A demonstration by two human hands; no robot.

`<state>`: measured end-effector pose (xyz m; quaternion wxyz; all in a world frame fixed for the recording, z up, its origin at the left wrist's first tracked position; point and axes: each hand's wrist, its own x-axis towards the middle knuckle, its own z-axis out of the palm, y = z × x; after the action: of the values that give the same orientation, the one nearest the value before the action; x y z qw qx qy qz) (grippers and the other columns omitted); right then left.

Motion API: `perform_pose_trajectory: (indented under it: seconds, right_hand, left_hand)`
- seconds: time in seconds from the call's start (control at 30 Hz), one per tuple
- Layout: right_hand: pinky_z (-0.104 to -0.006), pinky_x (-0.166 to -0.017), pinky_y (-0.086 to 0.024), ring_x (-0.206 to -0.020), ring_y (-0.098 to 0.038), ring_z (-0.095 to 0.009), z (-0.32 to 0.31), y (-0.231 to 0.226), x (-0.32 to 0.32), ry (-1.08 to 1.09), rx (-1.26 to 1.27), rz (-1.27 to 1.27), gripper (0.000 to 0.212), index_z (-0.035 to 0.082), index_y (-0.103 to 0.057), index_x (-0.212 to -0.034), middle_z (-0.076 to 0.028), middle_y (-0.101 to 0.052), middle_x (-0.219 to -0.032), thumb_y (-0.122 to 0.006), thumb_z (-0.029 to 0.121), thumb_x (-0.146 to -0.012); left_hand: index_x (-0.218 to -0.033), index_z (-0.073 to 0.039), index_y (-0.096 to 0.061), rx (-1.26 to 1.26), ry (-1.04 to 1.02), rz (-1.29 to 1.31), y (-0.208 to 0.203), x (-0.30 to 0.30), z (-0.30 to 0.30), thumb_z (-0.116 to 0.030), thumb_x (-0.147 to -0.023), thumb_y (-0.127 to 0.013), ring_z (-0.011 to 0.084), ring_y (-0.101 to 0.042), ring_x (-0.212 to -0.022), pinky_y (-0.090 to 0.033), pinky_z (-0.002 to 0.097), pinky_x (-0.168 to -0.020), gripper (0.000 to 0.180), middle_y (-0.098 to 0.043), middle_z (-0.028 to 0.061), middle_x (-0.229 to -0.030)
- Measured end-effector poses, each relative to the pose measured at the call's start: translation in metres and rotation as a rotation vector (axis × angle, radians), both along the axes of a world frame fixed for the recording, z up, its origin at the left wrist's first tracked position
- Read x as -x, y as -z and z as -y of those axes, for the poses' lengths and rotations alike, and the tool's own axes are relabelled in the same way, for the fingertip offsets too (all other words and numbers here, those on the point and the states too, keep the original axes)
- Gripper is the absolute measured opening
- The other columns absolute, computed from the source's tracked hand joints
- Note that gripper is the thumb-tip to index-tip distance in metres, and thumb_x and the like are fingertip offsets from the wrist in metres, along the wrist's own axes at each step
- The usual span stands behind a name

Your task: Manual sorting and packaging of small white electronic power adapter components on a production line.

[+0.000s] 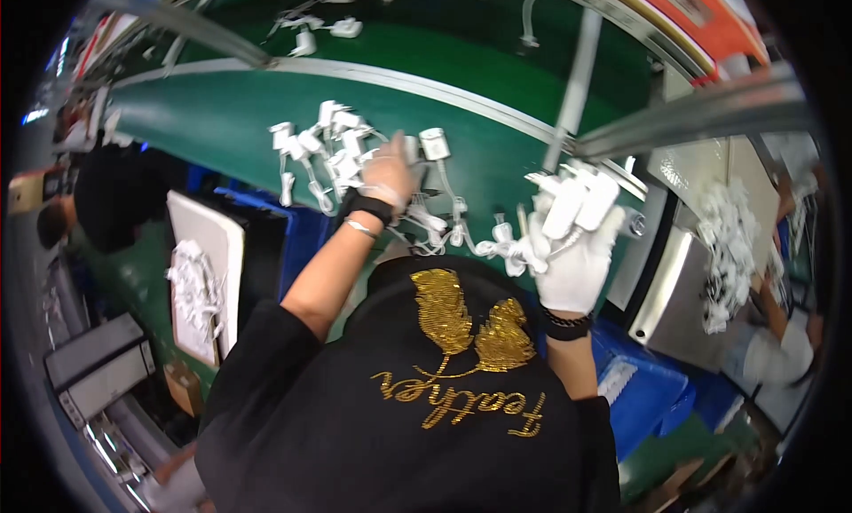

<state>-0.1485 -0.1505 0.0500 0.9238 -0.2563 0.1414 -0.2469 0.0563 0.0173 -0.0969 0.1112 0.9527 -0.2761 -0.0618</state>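
Observation:
A heap of white power adapters with cables [342,153] lies on the green work surface [213,114]. My left hand [388,173], a dark band on its wrist, reaches in at the heap's right side. Motion blurs its fingers, so whether they grip an adapter is unclear. Just right of them lies a single adapter [434,144], its cable trailing toward me. In a white glove, my right hand [575,269] holds several white adapters [577,202] bunched together against palm and fingers. Loose cable ends and plugs [506,245] sit between my two hands.
A pale metal rail [399,80] borders the work surface, with more adapters [346,27] beyond it. Metal posts [581,78] rise at the right. White boards with piled cables [197,291] stand left and right. Blue bins [643,398] are below; other people work at both sides.

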Motion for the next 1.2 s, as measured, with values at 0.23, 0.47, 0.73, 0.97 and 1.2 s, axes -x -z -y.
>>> perform_pose_trajectory:
  seconds: [0.23,0.47,0.73,0.97,1.2]
  right_hand:
    - [-0.0279,-0.035,-0.026,-0.036,-0.032,-0.013,0.007,-0.005,0.013,-0.228,-0.454,0.155,0.079,-0.002,-0.040,-0.136,-0.007,-0.046,-0.056,-0.030,0.065,-0.095]
    - [-0.0249,-0.035,-0.025,-0.035,-0.029,-0.010,0.015,0.011,0.031,-0.301,-0.457,0.352,0.051,-0.003,-0.042,-0.131,-0.001,-0.036,-0.046,-0.039,0.035,-0.098]
    - [-0.0240,-0.037,-0.027,-0.037,-0.031,-0.009,0.020,0.013,0.030,-0.305,-0.582,0.439,0.045,-0.004,-0.041,-0.132,0.001,-0.035,-0.047,-0.041,0.027,-0.099]
    - [-0.0238,-0.037,-0.027,-0.038,-0.031,-0.009,0.019,0.012,0.030,-0.305,-0.616,0.461,0.047,-0.004,-0.040,-0.134,0.001,-0.035,-0.048,-0.041,0.027,-0.099]
    - [-0.0244,-0.038,-0.028,-0.038,-0.030,-0.009,0.028,0.010,0.039,-0.340,-0.587,0.571,0.048,-0.004,-0.040,-0.135,0.001,-0.034,-0.046,-0.043,0.028,-0.098]
  left_hand:
    - [-0.136,-0.007,-0.041,-0.075,0.007,-0.138,0.013,-0.009,0.017,-0.038,-0.083,-0.068,0.0317,-0.065,-0.085,-0.052,0.0414,-0.074,0.067,-0.065,0.0182,-0.098]
    - [-0.134,-0.003,-0.041,0.981,-0.108,-0.510,-0.027,0.005,0.007,-0.029,-0.090,-0.060,0.0199,-0.061,-0.076,-0.050,0.0324,-0.066,0.054,-0.065,0.0110,-0.095]
    - [-0.133,-0.005,-0.042,1.725,-0.117,-1.154,-0.128,0.017,0.000,-0.026,-0.095,-0.053,0.0159,-0.056,-0.072,-0.046,0.0252,-0.060,0.045,-0.060,0.0131,-0.106]
    - [-0.136,-0.006,-0.040,1.483,-0.157,-1.148,-0.106,0.012,0.014,-0.025,-0.096,-0.052,0.0183,-0.058,-0.075,-0.047,0.0278,-0.061,0.046,-0.059,0.0137,-0.107]
    - [-0.139,-0.007,-0.036,1.299,-0.241,-1.343,-0.107,0.049,0.020,-0.019,-0.095,-0.051,0.0229,-0.063,-0.086,-0.050,0.0290,-0.066,0.049,-0.058,0.0169,-0.113]
